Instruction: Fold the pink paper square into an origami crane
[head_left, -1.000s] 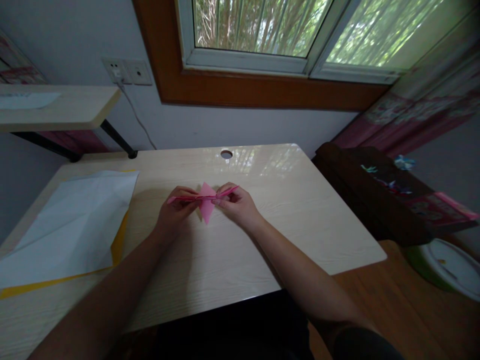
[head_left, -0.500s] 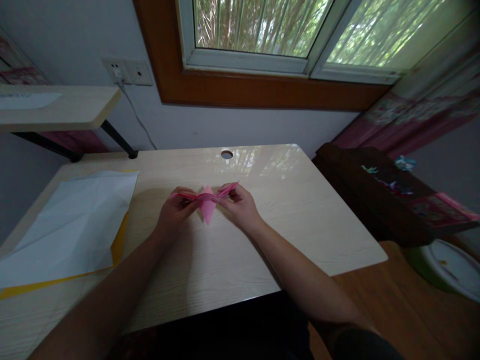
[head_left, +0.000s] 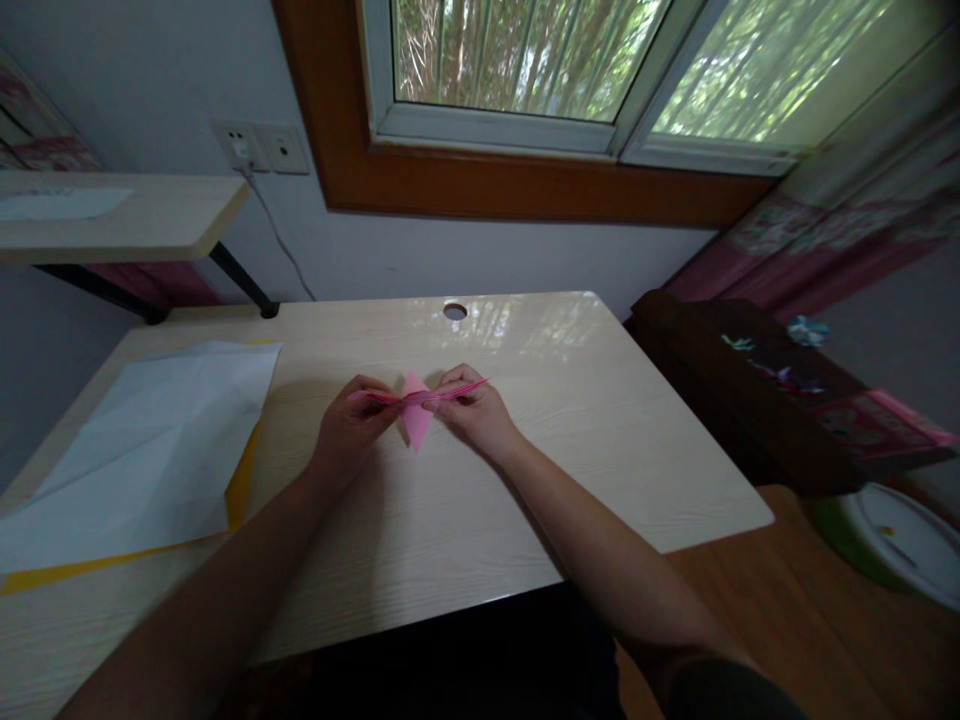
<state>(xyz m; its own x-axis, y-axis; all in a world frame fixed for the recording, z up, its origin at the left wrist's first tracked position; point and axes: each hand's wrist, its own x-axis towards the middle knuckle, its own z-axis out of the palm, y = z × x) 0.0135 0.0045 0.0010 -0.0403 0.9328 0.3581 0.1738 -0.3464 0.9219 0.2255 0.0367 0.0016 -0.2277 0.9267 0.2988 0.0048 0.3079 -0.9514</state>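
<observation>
A folded pink paper piece (head_left: 417,425) is held between my two hands above the pale wooden desk (head_left: 465,540). It has a long narrow layered strip running left to right and a diamond-shaped part that points toward me and away from me at its middle. My left hand (head_left: 358,415) pinches the left end of the strip between thumb and fingers. On the other end, my right hand (head_left: 476,408) pinches the paper, with the strip's tip sticking out past the fingers. Parts of both ends are hidden by the fingers.
White creased paper (head_left: 157,440) lies over a yellow sheet (head_left: 241,480) on the desk's left. A raised shelf (head_left: 172,225) stands behind it. Near the back edge is a round cable hole (head_left: 454,312). Right of the desk are a dark cabinet (head_left: 720,400) and a round white-lidded bin (head_left: 907,540).
The right end of the pink paper has tilted down, so the strip now lies flatter and straighter between my hands. Both hands stay in nearly the same place.
</observation>
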